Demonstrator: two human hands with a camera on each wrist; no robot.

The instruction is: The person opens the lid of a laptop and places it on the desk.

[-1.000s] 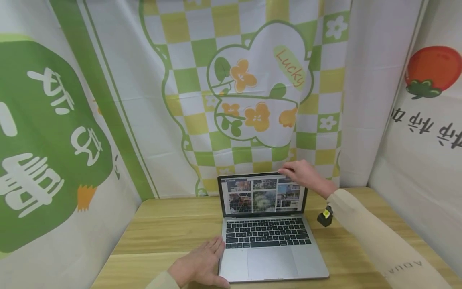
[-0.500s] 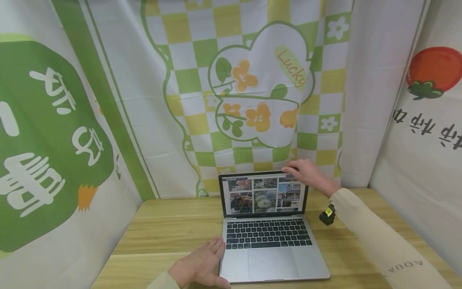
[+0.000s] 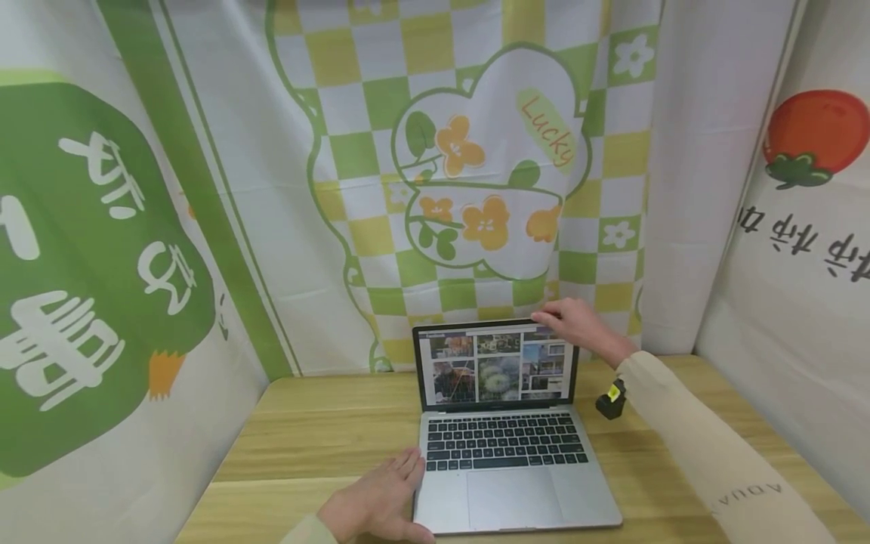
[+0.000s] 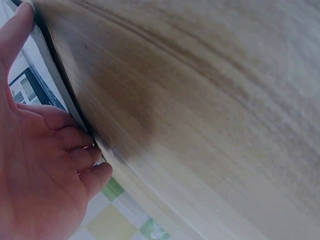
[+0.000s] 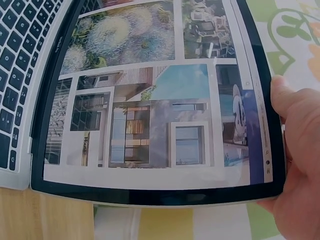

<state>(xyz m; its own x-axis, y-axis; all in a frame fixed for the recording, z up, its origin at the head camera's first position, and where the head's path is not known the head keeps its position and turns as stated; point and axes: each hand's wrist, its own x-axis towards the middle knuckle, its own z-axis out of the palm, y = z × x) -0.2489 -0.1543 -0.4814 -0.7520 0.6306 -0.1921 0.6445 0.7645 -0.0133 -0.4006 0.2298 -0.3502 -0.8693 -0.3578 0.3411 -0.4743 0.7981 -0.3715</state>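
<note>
A silver laptop (image 3: 516, 495) stands unfolded on the wooden table, its lit screen (image 3: 498, 366) showing a page of several photos. My right hand (image 3: 576, 326) pinches the screen's top edge near its right corner. In the right wrist view, the thumb of that hand (image 5: 300, 135) lies at the black bezel, while the other fingers are mostly hidden behind the lid. Against the left side of the laptop base rests my left hand (image 3: 381, 495), its fingers extended. The left wrist view shows this hand (image 4: 42, 165) touching the base's edge with thumb and fingers.
The wooden table (image 3: 306, 431) extends on both sides of the laptop. Close behind the screen hangs a green and yellow checkered curtain (image 3: 370, 162). A small black device (image 3: 610, 400) sits at my right wrist. Printed fabric walls (image 3: 782, 325) enclose the sides.
Both hands keep their places on the laptop. The view has shifted only very slightly, and the screen's tilt looks about the same.
</note>
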